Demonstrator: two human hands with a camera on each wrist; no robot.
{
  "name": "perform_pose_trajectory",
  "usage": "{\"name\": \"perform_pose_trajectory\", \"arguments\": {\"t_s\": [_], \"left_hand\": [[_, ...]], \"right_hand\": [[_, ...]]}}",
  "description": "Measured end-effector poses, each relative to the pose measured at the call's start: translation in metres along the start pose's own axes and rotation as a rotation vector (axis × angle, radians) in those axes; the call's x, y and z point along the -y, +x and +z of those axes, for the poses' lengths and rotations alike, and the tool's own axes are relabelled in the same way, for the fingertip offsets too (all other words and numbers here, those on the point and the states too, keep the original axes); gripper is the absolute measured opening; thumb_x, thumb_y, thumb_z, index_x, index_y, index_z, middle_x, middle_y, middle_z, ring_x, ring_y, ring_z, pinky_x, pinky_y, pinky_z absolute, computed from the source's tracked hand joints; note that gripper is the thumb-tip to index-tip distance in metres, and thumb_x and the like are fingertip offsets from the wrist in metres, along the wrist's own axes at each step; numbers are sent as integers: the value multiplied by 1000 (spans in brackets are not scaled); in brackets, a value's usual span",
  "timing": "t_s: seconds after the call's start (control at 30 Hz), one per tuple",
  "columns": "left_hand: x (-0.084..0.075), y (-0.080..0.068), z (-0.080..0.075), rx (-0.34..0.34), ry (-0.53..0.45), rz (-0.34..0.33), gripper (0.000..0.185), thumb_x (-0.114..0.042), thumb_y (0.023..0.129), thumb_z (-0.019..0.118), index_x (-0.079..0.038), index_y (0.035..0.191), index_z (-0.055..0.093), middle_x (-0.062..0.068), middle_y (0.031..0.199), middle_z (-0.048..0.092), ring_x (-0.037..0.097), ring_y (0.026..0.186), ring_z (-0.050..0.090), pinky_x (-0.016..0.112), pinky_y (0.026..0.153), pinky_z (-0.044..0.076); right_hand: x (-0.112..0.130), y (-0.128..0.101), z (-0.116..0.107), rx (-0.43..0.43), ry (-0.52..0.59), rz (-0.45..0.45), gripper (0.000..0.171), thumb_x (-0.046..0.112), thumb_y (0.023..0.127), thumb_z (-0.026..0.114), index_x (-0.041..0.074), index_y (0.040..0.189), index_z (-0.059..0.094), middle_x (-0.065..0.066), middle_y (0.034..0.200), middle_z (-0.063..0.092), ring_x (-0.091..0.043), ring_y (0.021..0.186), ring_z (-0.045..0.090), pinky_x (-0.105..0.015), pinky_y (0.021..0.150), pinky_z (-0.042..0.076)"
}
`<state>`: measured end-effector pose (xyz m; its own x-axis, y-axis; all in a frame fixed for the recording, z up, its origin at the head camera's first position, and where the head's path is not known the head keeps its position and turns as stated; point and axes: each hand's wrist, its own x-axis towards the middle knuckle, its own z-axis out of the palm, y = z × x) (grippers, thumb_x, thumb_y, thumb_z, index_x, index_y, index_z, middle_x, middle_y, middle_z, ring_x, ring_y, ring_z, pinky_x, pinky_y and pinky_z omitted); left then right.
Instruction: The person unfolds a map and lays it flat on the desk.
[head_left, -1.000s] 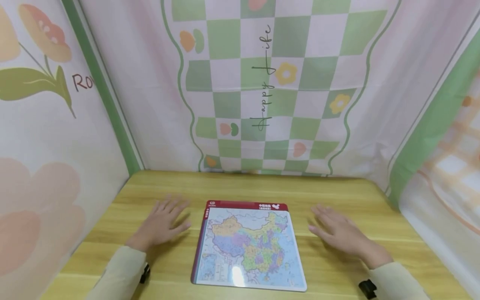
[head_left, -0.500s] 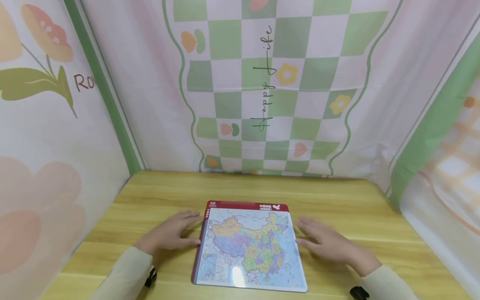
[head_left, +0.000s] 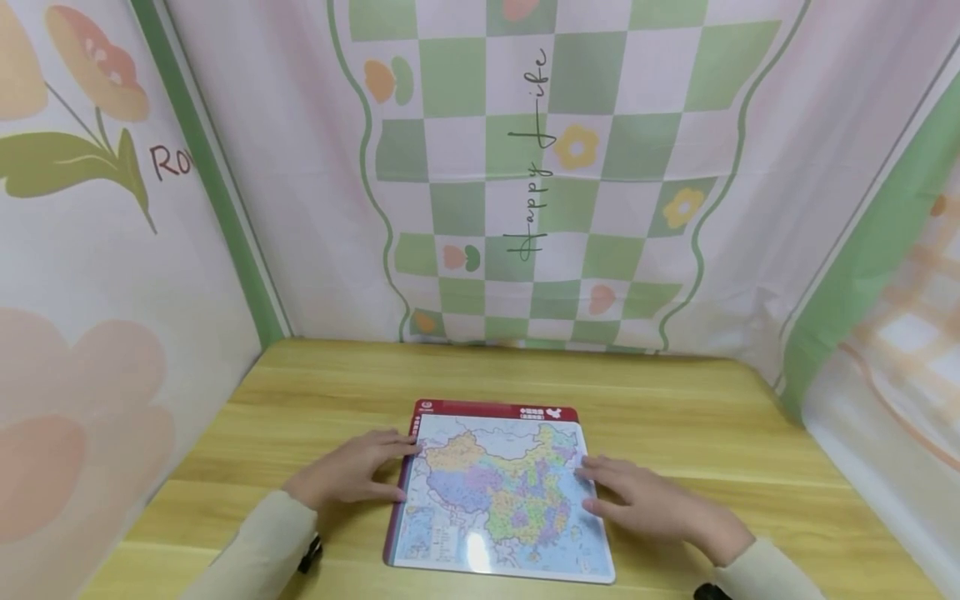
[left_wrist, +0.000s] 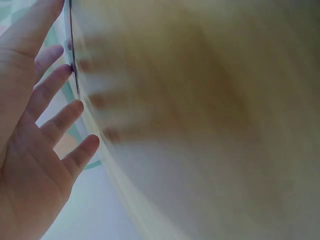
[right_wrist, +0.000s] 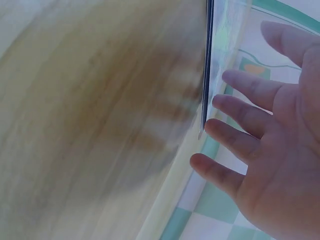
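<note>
Green-and-white checked cloth [head_left: 517,175] hung behind a wood-grain table [head_left: 337,383], with a map board [head_left: 510,492] lying flat on the near half of the tabletop, red band along its far edge, patch of glare low on its face. Left hand [head_left: 352,469] at the board's left edge, fingers spread and loosely extended, gripping nothing; right hand [head_left: 648,500] likewise at the right edge, fingers apart, fingertips overlapping the border in head view, whether touching cannot be told.
</note>
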<state>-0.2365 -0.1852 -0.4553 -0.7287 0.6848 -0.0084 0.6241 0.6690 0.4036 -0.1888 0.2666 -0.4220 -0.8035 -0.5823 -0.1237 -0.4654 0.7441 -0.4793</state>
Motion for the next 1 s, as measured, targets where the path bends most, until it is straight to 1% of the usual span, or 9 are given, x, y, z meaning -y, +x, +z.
{"name": "perform_pose_trajectory", "arguments": {"t_s": [0.1, 0.2, 0.37, 0.43, 0.6, 0.73, 0.83, 1.0], "left_hand": [[0, 1, 1, 15, 1, -3, 70, -54, 90, 67, -11, 144, 54, 9, 154, 44, 38, 142, 35, 58, 115, 29], [0, 3, 1, 25, 2, -6, 69, -54, 90, 67, -12, 144, 55, 8, 154, 43, 35, 142, 36, 55, 115, 30], [-3, 5, 2, 42, -8, -15, 69, -54, 91, 67, -12, 144, 55, 9, 156, 41, 34, 143, 35, 53, 115, 30], [-4, 5, 2, 47, -16, -22, 69, -54, 91, 66, -12, 145, 54, 9, 156, 40, 34, 144, 34, 54, 115, 30], [-9, 5, 1, 50, -48, -30, 70, -52, 90, 68, -11, 145, 53, 10, 156, 40, 35, 143, 34, 54, 115, 31], [-11, 5, 0, 48, -66, -28, 71, -52, 89, 70, -10, 145, 54, 11, 155, 41, 35, 143, 35, 54, 114, 32], [-12, 5, 1, 47, -69, -28, 74, -55, 88, 70, -11, 145, 54, 11, 154, 42, 34, 142, 36, 53, 114, 33], [-13, 6, 5, 39, -41, -14, 81, -61, 84, 70, -10, 144, 54, 10, 151, 45, 31, 139, 41, 49, 113, 35]], "right_hand": [[1, 0, 1, 22, -12, -2, 61, 48, 102, 52, 1, 142, 54, -22, 151, 44, -48, 138, 37, -71, 107, 29], [0, 1, 1, 26, -31, -8, 58, 45, 103, 52, 0, 140, 56, -21, 149, 46, -47, 136, 39, -70, 106, 31], [-2, 3, 0, 12, -59, -5, 54, 41, 103, 53, 0, 138, 58, -20, 146, 49, -48, 134, 42, -72, 104, 32], [-3, 4, -1, 9, -79, -5, 53, 40, 103, 54, 0, 137, 59, -20, 145, 51, -48, 132, 43, -74, 101, 33], [-7, 10, -2, -9, -148, -7, 49, 37, 102, 57, 0, 135, 61, -21, 141, 54, -48, 127, 48, -73, 96, 38], [-7, 14, -4, -5, -153, 30, 47, 35, 102, 58, 2, 135, 61, -19, 140, 54, -47, 127, 49, -72, 97, 38], [-7, 18, -7, 2, -152, 40, 46, 33, 102, 58, 2, 135, 62, -19, 138, 55, -46, 126, 49, -69, 98, 40], [-9, 26, -10, -8, -175, 57, 44, 29, 102, 59, 0, 135, 61, -21, 138, 55, -46, 127, 49, -66, 102, 40]]}}
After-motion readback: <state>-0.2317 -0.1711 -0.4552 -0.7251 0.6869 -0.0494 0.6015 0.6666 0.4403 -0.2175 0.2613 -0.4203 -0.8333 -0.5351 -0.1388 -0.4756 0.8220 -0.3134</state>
